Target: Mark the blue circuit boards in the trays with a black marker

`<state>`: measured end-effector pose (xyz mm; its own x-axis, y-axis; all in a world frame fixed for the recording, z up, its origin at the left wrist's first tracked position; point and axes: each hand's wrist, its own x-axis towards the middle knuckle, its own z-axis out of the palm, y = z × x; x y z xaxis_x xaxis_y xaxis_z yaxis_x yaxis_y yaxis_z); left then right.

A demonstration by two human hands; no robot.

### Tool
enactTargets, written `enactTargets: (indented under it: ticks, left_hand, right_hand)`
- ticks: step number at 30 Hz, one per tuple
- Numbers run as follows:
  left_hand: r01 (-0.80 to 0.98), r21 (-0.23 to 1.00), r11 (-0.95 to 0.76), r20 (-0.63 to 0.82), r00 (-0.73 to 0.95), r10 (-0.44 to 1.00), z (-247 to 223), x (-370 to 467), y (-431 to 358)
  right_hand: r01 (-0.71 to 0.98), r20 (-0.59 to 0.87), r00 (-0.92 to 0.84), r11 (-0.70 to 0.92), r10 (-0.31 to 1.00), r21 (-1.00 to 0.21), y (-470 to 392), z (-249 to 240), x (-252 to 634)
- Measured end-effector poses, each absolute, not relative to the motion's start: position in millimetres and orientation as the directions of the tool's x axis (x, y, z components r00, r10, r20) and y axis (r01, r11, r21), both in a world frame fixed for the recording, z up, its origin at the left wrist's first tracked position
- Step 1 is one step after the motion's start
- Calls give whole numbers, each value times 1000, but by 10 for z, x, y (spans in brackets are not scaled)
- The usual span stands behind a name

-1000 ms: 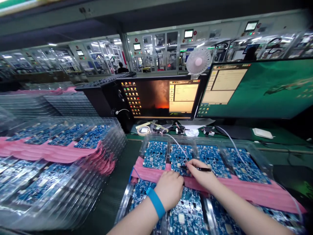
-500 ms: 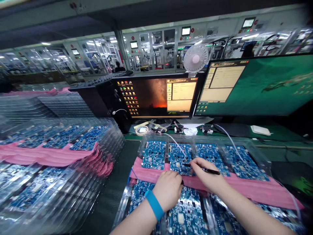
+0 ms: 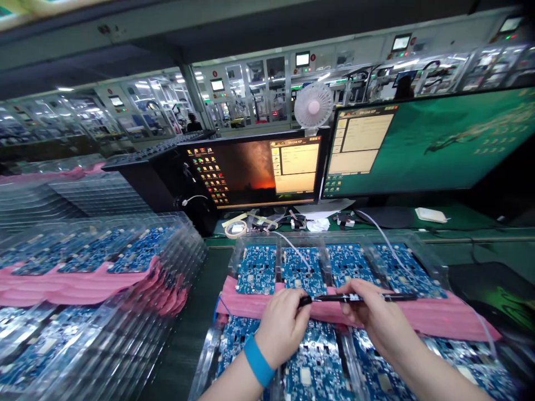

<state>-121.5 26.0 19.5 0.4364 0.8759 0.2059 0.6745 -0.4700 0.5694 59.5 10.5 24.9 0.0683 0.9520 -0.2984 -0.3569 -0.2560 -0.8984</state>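
A black pen (image 3: 363, 298) lies level in my right hand (image 3: 371, 312), pinched between thumb and fingers. Its tip points left at a black cap (image 3: 305, 301) in my left hand (image 3: 284, 320), which wears a blue wristband (image 3: 258, 360). Tip and cap are very close; whether they touch I cannot tell. Both hands are over a clear plastic tray (image 3: 438, 264) of blue circuit boards (image 3: 298, 270), above the pink strip (image 3: 251, 303) crossing its middle. A thin white cable (image 3: 382, 236) reaches a board at the right.
Stacked trays of boards with pink strips (image 3: 75, 284) stand at the left. Behind are two monitors (image 3: 254, 172) (image 3: 434, 147), a small fan (image 3: 314, 107), a tape roll (image 3: 236, 229) and loose connectors (image 3: 298, 223). A black mouse pad (image 3: 480, 284) lies at the right.
My right hand has drawn back from the board, and the pen has turned to point left toward the cap. My left hand has turned the cap toward it. The camera view has shifted slightly.
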Motion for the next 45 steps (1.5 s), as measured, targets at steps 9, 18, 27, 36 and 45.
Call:
enactTargets:
  ticks: [9,18,27,36,45]
  left_hand:
    - [489,602,-631,241,642,727,310,-1220,176]
    - [243,738,-629,309,708,635,456,-1096,68]
    - [931,159,-328,35,327,945,273,-965,767]
    - [947,53,-316,-34,318,948,77,-668,969]
    - [973,-4,-231,-93,230,969,18,-545,955]
  right_hand:
    - [62,-130,-161,-122,978,-991,-60,17,454]
    - [337,363,-230,424,903,-841,-305,137,606]
    - [814,131,-444,460,886,-353,221,-21,773]
    - [780,161,-430,456,888,-429,231,-154,832]
    - [763,168,-429,455,888,-459,245,-161,845]
